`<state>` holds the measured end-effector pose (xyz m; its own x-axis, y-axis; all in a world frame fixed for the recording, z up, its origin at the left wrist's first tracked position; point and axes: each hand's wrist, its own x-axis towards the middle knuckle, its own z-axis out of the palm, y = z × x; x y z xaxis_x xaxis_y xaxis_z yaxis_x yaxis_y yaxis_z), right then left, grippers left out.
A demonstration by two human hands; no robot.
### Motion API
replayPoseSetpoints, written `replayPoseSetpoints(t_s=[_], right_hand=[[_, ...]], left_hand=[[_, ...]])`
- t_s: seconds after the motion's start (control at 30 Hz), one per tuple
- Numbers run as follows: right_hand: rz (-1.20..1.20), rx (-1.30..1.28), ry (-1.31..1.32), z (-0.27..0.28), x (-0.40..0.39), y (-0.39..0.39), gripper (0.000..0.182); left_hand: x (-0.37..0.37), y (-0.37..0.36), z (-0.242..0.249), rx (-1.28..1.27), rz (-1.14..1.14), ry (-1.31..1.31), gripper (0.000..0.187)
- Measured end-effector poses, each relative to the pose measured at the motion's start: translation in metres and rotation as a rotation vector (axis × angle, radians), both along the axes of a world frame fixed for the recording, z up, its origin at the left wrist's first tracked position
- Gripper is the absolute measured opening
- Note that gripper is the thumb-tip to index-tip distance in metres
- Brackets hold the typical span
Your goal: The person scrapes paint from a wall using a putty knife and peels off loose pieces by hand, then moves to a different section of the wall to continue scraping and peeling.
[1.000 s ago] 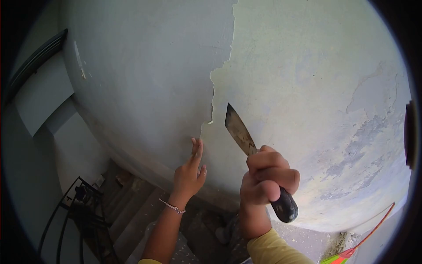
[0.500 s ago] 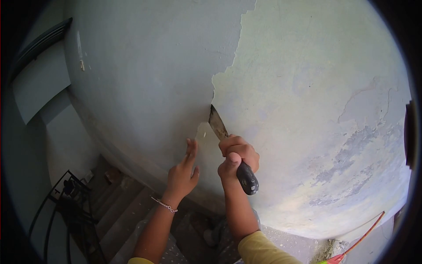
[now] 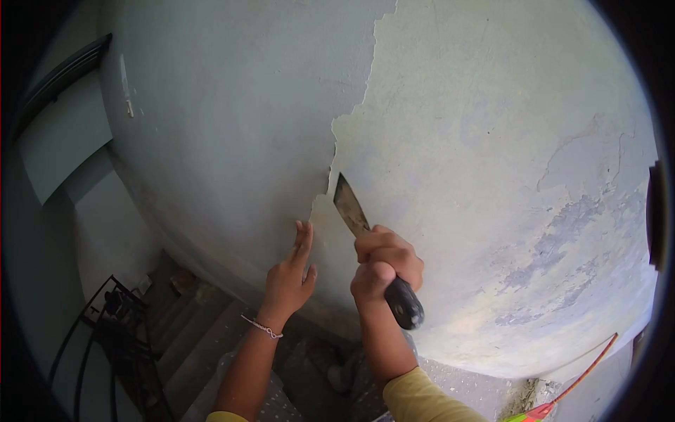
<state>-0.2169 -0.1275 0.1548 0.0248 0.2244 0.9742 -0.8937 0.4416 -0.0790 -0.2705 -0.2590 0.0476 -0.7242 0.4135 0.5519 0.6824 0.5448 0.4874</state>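
Note:
My right hand (image 3: 385, 264) grips the black handle of a metal scraper (image 3: 349, 205). The blade points up and left, its tip against the ragged edge of the old paint layer (image 3: 232, 126) on the wall. Right of that edge the wall is a paler, scraped surface (image 3: 492, 141). My left hand (image 3: 288, 274) rests with fingers stretched up flat on the wall, just left of the blade; it holds nothing. A thin bracelet sits on that wrist.
Concrete stairs (image 3: 204, 330) descend at lower left, with a black metal railing (image 3: 105, 337) beside them. Debris lies on the steps. A broom with an orange handle (image 3: 583, 373) leans at lower right.
My right hand first pushed the scraper in toward the paint edge from farther back, then slid slightly down and right. More paint has flaked off near the blade. My left hand stayed on the wall.

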Motion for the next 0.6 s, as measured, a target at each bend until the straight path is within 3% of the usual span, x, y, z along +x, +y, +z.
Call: replayPoseSetpoints(t_s=[0.17,0.23,0.3,0.37,0.43,0.53,0.57,0.6], right_hand=[[-0.126,0.056,0.028,-0.007,-0.02,0.003,0.048],[0.028,-0.09,-0.047,-0.009,-0.024,0.002,0.048],[-0.022,-0.034,-0.1,-0.003,-0.011,0.006,0.05],[0.062,-0.043,0.104,0.003,0.004,0.008,0.045],[0.101,-0.102,0.15,0.005,0.001,0.006,0.045],[0.012,0.077,-0.215,-0.022,-0.036,0.009,0.037],[0.019,0.16,-0.367,-0.028,-0.041,0.004,0.038],[0.021,0.215,-0.281,-0.035,-0.042,-0.007,0.036]], left_hand=[[0.0,0.0,-0.001,0.001,0.006,-0.005,0.093],[-0.001,0.001,0.0,-0.013,0.005,-0.014,0.094],[0.0,0.001,-0.001,0.025,-0.004,-0.015,0.094],[0.0,-0.001,-0.001,-0.001,-0.004,-0.024,0.094],[-0.002,-0.001,0.003,-0.004,0.001,-0.027,0.093],[0.002,-0.002,-0.004,0.0,-0.03,-0.102,0.089],[-0.005,-0.004,-0.021,-0.045,-0.022,0.002,0.089],[-0.016,-0.005,-0.034,-0.096,-0.01,0.116,0.089]])
